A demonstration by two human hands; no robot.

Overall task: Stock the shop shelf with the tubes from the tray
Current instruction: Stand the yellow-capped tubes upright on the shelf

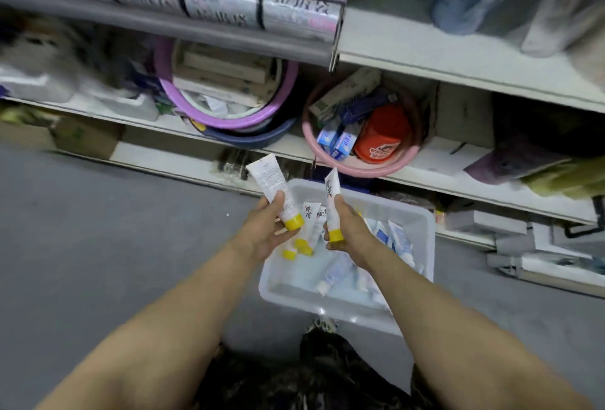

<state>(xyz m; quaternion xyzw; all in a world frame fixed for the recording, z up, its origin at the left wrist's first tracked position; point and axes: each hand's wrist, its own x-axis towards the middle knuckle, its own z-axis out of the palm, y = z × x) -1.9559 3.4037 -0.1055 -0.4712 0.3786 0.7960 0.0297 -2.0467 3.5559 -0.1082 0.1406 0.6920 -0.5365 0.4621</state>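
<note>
A clear plastic tray (422, 246) sits on the grey floor in front of the shelf, holding several tubes: white ones with yellow caps (309, 229) and blue-white ones (397, 239). My left hand (265, 232) grips a white tube with a yellow cap (271, 180), cap down, above the tray's left edge. My right hand (350, 232) grips a second white yellow-capped tube (332, 193), also cap down, over the tray's middle. Both tubes point up toward the shop shelf (425, 167).
A pink basin (376, 167) with boxes and a red tub stands on the low shelf just beyond the tray. Stacked purple and blue basins (248, 115) lean to its left. Silver packs (222, 0) fill the upper shelf. Cardboard boxes (85, 137) sit under the shelf at left.
</note>
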